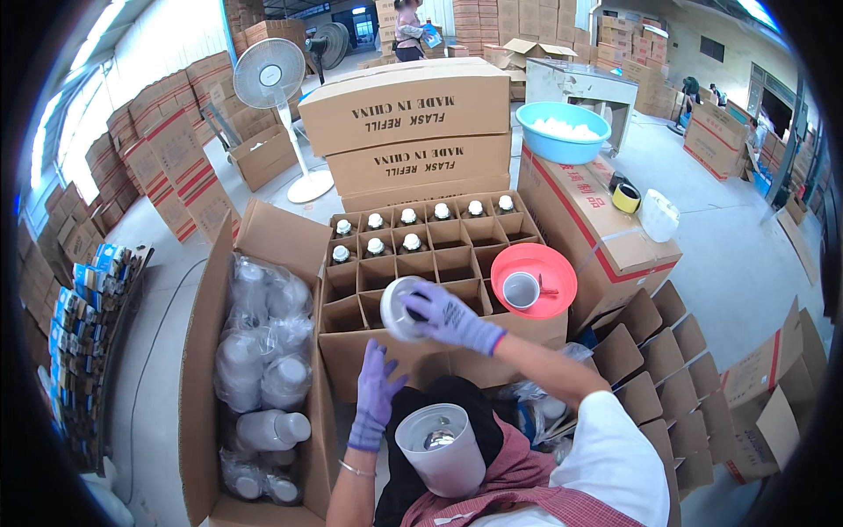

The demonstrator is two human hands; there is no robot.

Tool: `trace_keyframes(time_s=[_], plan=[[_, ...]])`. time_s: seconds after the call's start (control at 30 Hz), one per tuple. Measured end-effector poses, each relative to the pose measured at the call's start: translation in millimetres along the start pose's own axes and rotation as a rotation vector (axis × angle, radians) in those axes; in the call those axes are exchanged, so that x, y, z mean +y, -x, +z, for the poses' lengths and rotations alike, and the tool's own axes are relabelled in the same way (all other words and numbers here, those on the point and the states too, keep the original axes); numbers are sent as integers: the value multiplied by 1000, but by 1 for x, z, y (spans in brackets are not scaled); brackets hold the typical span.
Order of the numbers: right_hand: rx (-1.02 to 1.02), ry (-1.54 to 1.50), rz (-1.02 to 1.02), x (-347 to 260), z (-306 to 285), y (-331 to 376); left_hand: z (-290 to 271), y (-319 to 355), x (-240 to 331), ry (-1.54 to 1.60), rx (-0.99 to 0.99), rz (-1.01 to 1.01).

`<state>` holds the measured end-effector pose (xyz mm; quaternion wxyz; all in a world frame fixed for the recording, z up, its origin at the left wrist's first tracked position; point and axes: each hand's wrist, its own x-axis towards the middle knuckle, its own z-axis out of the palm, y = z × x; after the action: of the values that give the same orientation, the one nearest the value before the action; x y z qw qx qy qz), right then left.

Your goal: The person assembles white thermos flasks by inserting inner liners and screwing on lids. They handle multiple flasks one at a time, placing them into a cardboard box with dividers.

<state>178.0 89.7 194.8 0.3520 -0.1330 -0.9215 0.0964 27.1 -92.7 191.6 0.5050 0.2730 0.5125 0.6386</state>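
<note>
Both my hands wear purple gloves. My right hand (432,314) grips a round white plastic part (399,309), its dark centre partly under my fingers, over the front of a divided carton (360,350). Lower and to the left, my left hand (378,391) is empty, its fingers raised and apart. On my lap stands a white plastic cylinder (450,470), open at the top, with something silvery and shiny inside. White-capped bottles (408,216) fill the carton's back row and part of the second; several nearer cells hold none that I can see.
A carton (200,386) of bagged white bottles stands at left. A red basin (564,283) with a white cup (521,290) rests on the divided carton's right. A taped carton (606,237) carries a blue basin (562,149) and tape (626,198). Cardboard dividers (645,360) lie at right.
</note>
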Motion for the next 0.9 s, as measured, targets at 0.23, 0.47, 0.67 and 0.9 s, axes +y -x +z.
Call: trace_keyframes(time_s=[0.23,0.47,0.67,0.9], plan=[[280,-406,387,-95,-15,15,24,0,-10,-428,-86,215],[288,-680,584,-109,-15,23,47,17,3,-445,-77,690],[145,78,-195,-93,-48,-1,51,28,41,260,-196,226],[81,-32,126,-93,-49,8,70,44,50,-46,-104,339]])
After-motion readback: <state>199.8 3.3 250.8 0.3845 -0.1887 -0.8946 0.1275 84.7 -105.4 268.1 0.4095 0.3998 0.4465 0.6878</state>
